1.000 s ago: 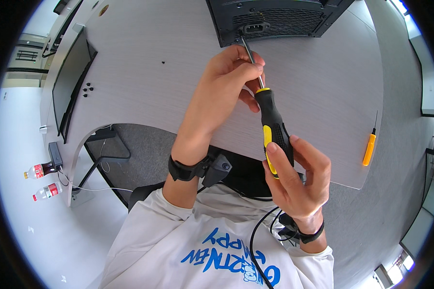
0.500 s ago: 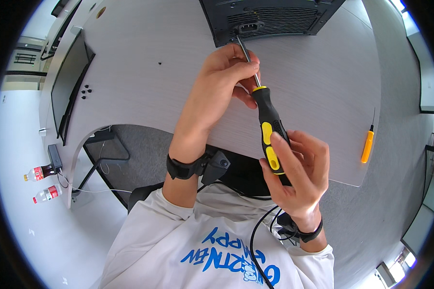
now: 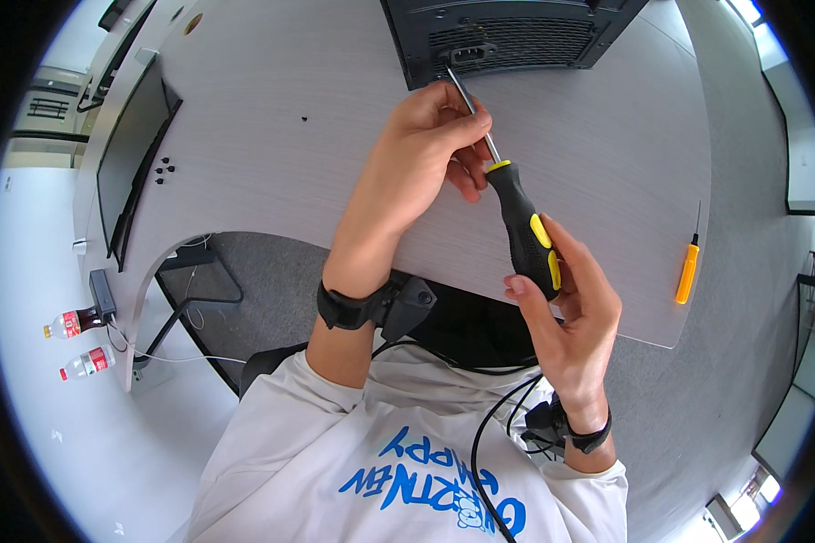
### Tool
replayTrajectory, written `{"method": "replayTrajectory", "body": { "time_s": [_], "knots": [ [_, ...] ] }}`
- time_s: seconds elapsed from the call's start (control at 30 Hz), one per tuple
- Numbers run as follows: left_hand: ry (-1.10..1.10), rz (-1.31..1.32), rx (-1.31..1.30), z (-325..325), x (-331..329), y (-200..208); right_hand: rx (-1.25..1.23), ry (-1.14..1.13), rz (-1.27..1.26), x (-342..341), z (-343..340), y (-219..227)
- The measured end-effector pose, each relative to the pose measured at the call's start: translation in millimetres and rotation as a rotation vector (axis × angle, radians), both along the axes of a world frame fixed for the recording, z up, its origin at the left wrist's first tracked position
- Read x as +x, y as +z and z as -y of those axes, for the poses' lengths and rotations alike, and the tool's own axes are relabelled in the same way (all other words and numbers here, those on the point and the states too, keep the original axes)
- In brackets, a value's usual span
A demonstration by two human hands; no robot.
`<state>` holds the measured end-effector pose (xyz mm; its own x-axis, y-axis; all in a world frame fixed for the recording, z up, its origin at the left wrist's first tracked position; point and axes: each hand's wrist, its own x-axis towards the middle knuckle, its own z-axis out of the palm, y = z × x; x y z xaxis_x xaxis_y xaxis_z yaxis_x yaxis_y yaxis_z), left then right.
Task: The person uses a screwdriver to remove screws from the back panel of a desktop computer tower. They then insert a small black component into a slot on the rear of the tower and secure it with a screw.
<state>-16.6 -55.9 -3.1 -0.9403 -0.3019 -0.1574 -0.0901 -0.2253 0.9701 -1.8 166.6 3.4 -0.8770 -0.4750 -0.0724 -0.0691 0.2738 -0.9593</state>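
Observation:
A black computer power supply panel with a vent grille and socket shows on the back of a black computer case (image 3: 525, 41) at the far side of the table. The screwdriver (image 3: 523, 217), black with yellow inserts, slants toward it, its tip at the lower left of the socket (image 3: 467, 55). My left hand (image 3: 439, 131) is closed around the metal shaft close to the tip. Around the end of the handle curl the thumb and fingers of my right hand (image 3: 575, 312). Whatever the tip touches is too small to make out.
On the table's right edge lies a thin yellow-handled screwdriver (image 3: 688, 271). Several small dark screws (image 3: 161, 170) sit near a monitor (image 3: 136, 163) at the left, and one dark bit (image 3: 304, 119) lies farther in. Two bottles (image 3: 88, 363) are beyond the left edge.
The screwdriver handle has turned about its length, so its yellow inserts now face right. My right hand's fingers have shifted around the handle's end; my left hand stays on the shaft.

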Motion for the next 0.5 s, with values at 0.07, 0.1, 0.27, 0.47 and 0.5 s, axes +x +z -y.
{"method": "replayTrajectory", "body": {
  "time_s": [0.07, 0.1, 0.27, 0.47, 0.5],
  "knots": [
    [-0.003, -0.001, -0.011, 0, 0, 0, 0.045, -0.001, -0.234, -1, 2, 0],
    [-0.002, 0.001, -0.009, 1, 1, 1, 0.068, -0.001, -0.351, -1, 3, 0],
    [-0.042, -0.01, 0.002, 5, -1, 0, 0.087, 0.009, -0.669, 2, 10, -5],
    [-0.043, -0.039, 0.014, 6, -1, -2, 0.132, 0.043, -0.852, -1, 11, -14],
    [-0.04, -0.036, 0.01, 6, -1, -2, 0.13, 0.045, -0.844, 0, 11, -15]
  ]
}}
